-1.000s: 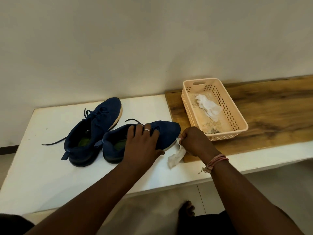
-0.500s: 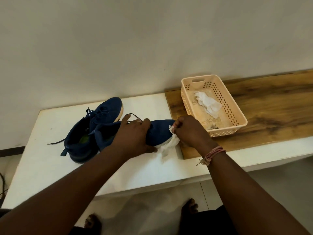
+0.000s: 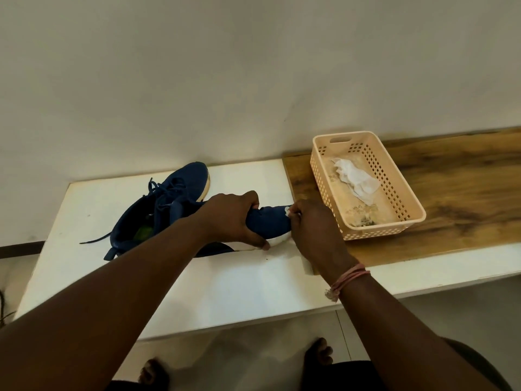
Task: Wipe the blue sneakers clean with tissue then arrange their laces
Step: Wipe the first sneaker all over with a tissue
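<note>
Fingers of the left hand (image 3: 231, 218) are curled over the top of the near blue sneaker (image 3: 267, 222), with the thumb pressed along its white sole edge; the grip is firm and closed around the shoe's midsection. The sneaker is tipped on its side, toe pointing right, raised partly off the white table (image 3: 231, 289). Right hand (image 3: 313, 230) is closed at the toe, pinching a wad of white tissue (image 3: 287, 211) against the toe cap; only a small part of the tissue shows between the fingers. A pink thread band (image 3: 349, 279) sits on the right wrist.

Second blue sneaker (image 3: 172, 193) lies just behind and left of the held one, toe aimed far-right, laces (image 3: 158, 187) loose, one lace end (image 3: 94, 239) trailing left across the table.

Right of the hands, a peach perforated basket (image 3: 411, 203) stands on a wooden board (image 3: 465, 198), holding a crumpled used tissue (image 3: 355, 177). The basket floor appears soiled. A plain wall (image 3: 253, 66) lies beyond. Bare feet (image 3: 318, 351) are visible on the floor below the table's near edge.
</note>
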